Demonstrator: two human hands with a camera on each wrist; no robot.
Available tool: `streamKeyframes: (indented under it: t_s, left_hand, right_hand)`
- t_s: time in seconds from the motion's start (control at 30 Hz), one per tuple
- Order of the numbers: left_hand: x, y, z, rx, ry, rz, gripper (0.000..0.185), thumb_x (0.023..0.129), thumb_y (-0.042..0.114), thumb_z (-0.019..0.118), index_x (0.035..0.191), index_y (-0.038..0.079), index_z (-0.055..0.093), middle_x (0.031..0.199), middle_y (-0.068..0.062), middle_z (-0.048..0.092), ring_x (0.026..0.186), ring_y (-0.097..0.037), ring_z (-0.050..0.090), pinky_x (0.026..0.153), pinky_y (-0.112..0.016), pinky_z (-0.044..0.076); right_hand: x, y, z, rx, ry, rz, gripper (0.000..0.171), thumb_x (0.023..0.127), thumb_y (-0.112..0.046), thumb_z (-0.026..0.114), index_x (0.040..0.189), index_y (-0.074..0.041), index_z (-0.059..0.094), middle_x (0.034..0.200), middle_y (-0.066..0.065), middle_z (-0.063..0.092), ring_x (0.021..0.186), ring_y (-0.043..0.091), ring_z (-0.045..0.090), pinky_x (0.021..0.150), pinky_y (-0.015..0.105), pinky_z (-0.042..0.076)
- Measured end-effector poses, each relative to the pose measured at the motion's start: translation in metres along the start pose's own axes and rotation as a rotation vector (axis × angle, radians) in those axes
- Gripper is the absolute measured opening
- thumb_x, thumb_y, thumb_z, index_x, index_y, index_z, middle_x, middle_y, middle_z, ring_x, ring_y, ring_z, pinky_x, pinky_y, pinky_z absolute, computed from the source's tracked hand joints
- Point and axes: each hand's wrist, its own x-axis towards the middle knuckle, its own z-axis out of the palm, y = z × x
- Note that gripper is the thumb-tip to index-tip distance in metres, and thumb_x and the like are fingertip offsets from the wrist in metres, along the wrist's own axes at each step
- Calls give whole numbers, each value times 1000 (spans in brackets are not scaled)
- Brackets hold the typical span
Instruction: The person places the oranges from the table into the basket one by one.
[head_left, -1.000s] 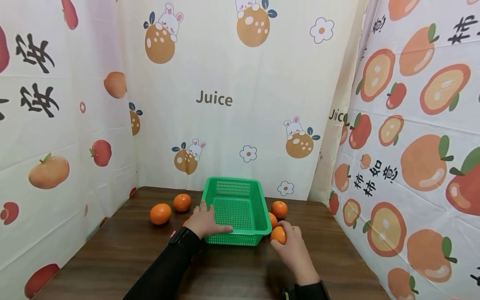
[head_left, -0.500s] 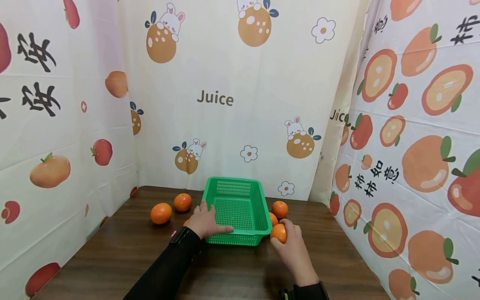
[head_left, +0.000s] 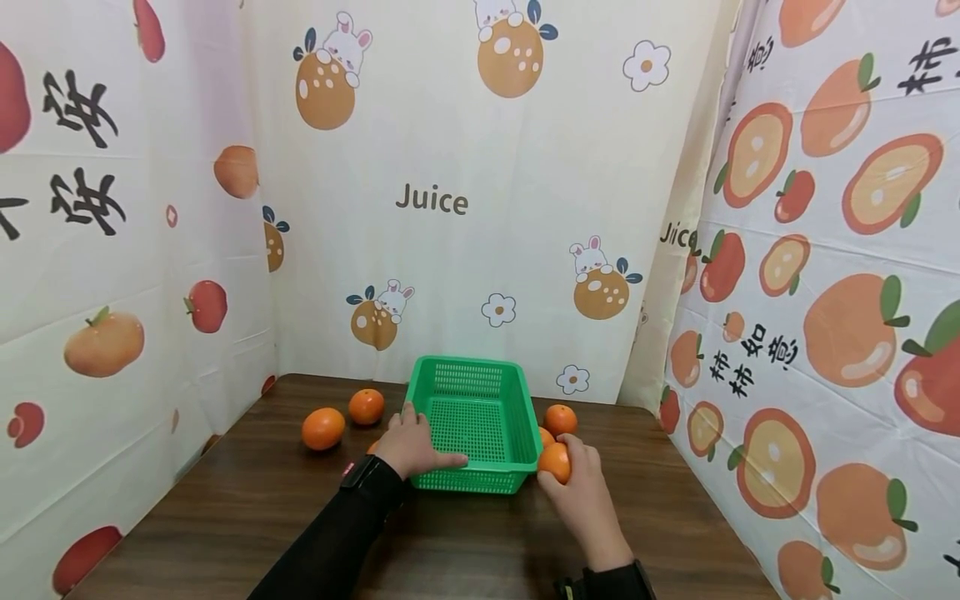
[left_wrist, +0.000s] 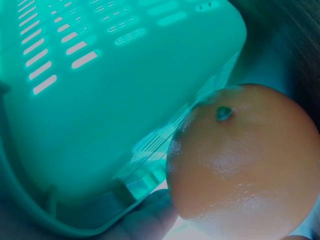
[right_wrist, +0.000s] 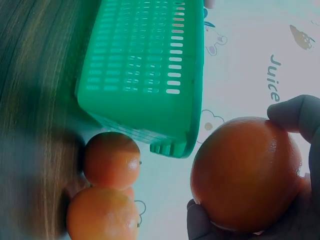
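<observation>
Six oranges (head_left: 323, 428) surround one green basket (head_left: 475, 422); right hand (head_left: 581, 492) holds one.

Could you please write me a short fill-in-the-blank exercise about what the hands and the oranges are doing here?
1. The right hand grips an ____.
2. The left hand rests on the rim of the ____ basket.
3. The basket holds ____ oranges.
4. Two oranges lie on the table to the ____ of the basket, apart from it.

Missing words: orange; green; no; left
</observation>
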Motion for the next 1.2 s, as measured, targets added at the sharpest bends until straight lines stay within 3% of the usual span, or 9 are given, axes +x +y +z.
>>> streamKeyframes:
  t_s: [0.33,0.7,1.2]
  left_hand:
    - [1,2,2,6,-11,3,132,76,92,66,163,-3,37,175,-31,15,158,-55,24,117,-69,41]
    - [5,3,4,16,-3,6,130,77,92,65,163,-1,38,175,-31,16,158,-56,24,115,-73,40]
    - [3,1,6,12,3,-10,130,76,92,66,163,0,38,175,-31,17,157,-56,25,113,-72,42]
  right_hand:
    - [4,-7,6,38,-15,-8,63,93,-22,73,151,-11,50,140,20,48,106,30,58,87,42,50]
    - [11,-13,13,62,1,-13,58,95,-30,73,147,-17,52,135,18,50,99,27,56,76,35,45]
    - [18,-14,24,122,27,-16,64,100,-44,70,153,-18,45,147,19,47,109,30,56,88,46,46]
